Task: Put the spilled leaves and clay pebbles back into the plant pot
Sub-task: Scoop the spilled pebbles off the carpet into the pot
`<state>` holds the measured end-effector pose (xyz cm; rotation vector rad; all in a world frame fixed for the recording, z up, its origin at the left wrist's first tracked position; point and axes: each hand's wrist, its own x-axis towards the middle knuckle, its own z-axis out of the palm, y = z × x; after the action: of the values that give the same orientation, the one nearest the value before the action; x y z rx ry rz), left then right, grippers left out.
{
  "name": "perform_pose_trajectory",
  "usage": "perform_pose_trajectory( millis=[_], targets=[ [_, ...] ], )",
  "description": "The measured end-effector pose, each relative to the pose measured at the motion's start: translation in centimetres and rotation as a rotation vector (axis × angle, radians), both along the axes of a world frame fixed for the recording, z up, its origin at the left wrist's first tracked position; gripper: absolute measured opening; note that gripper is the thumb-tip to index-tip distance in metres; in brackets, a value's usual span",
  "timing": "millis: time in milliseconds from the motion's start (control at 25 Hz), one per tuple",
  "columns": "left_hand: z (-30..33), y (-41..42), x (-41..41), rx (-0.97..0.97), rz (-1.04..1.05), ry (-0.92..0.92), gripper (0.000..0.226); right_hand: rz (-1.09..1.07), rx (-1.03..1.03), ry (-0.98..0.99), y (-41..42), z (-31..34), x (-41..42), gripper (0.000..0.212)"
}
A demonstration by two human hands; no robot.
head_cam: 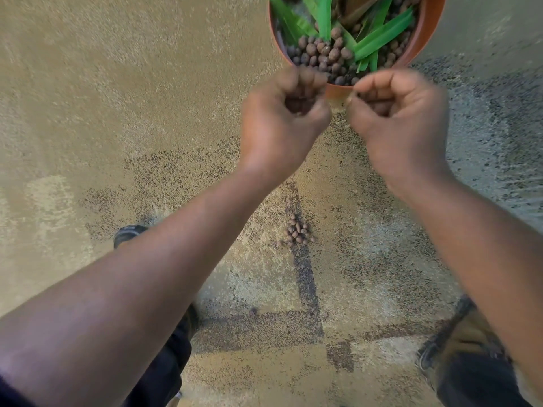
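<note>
An orange plant pot (427, 36) stands at the top of the view, filled with brown clay pebbles (323, 54) and green leaves (379, 36). My left hand (282, 121) is curled into a fist just in front of the pot's near rim, with brown pebbles showing between its fingers. Beside it, my right hand (402, 118) is also curled, palm up, with pebbles visible inside. Both hands are blurred. A small heap of spilled pebbles (296, 232) lies on the ground below, between my forearms.
The ground (117, 98) is rough, speckled concrete with dark stained lines. My shoes show at the left (127, 233) and at the lower right (458, 345), on either side of the spilled heap.
</note>
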<state>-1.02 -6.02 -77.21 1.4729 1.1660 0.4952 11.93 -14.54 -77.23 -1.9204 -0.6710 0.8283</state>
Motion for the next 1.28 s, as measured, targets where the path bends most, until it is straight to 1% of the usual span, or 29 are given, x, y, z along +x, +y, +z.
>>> perform_pose_trajectory(
  millis=[40,120,200,280,360,440,520,600,640,680,760,800,840,920,1000,1040,1120,1200,1280],
  targets=[
    [0.3,1.0,1.0,-0.005,0.028,-0.044,0.017,0.008,0.045,-0.031,0.8,0.5,0.5,0.012],
    [0.5,2.4,2.6,-0.001,0.06,-0.057,0.015,0.043,0.079,-0.073,2.2,0.8,1.3,0.01],
    [0.4,3.0,3.5,0.001,0.069,-0.042,0.016,0.073,0.061,-0.119,3.3,0.6,2.1,0.01],
    [0.3,3.1,3.6,-0.004,0.073,-0.037,0.022,0.091,0.015,-0.186,3.9,0.2,2.8,0.014],
    [0.2,2.8,3.3,0.019,0.07,-0.059,0.028,0.085,0.005,-0.192,3.9,0.0,3.0,0.018],
    [0.0,2.3,2.5,0.099,0.066,-0.082,0.025,0.084,0.034,-0.154,3.4,0.3,2.7,0.017],
    [-0.5,1.5,1.3,0.174,0.063,-0.055,0.021,0.11,0.054,-0.166,2.5,0.5,1.8,0.016],
    [-1.5,0.5,-0.4,0.188,0.04,0.048,0.019,0.171,0.03,-0.179,1.3,0.3,0.6,0.014],
    [-2.2,0.0,-1.4,0.181,-0.009,0.144,0.018,0.21,-0.011,-0.173,0.5,-0.2,-0.1,0.013],
    [-3.0,-0.5,-2.6,0.158,-0.099,0.27,0.02,0.261,-0.073,-0.164,-0.3,-0.8,-0.9,0.013],
    [-4.7,-1.8,-5.0,0.061,-0.375,0.518,0.03,0.413,-0.264,-0.13,-2.2,-2.3,-2.5,0.015],
    [-5.4,-2.6,-6.0,0.012,-0.515,0.585,0.036,0.512,-0.381,-0.103,-3.3,-3.3,-3.3,0.016],
    [-5.9,-3.4,-6.9,-0.016,-0.638,0.614,0.042,0.61,-0.495,-0.072,-4.5,-4.2,-4.2,0.02],
    [-6.8,-5.2,-8.1,-0.024,-0.818,0.644,0.052,0.76,-0.673,-0.011,-6.7,-5.7,-5.9,0.032],
    [-7.9,-6.8,-8.9,-0.037,-0.901,0.708,0.066,0.827,-0.768,0.019,-8.3,-6.7,-7.5,0.048],
    [-8.4,-7.5,-9.2,-0.048,-0.922,0.751,0.075,0.822,-0.785,0.019,-8.9,-7.1,-8.2,0.054],
    [-9.1,-8.8,-9.7,-0.057,-0.96,0.821,0.089,0.772,-0.775,-0.008,-9.6,-7.7,-9.3,0.059],
    [-9.6,-10.1,-10.2,-0.028,-0.989,0.836,0.088,0.765,-0.739,-0.085,-10.1,-8.3,-10.0,0.055],
    [-9.7,-11.0,-10.6,0.034,-0.964,0.818,0.073,0.805,-0.714,-0.174,-10.6,-8.7,-10.4,0.05]
  ],
)
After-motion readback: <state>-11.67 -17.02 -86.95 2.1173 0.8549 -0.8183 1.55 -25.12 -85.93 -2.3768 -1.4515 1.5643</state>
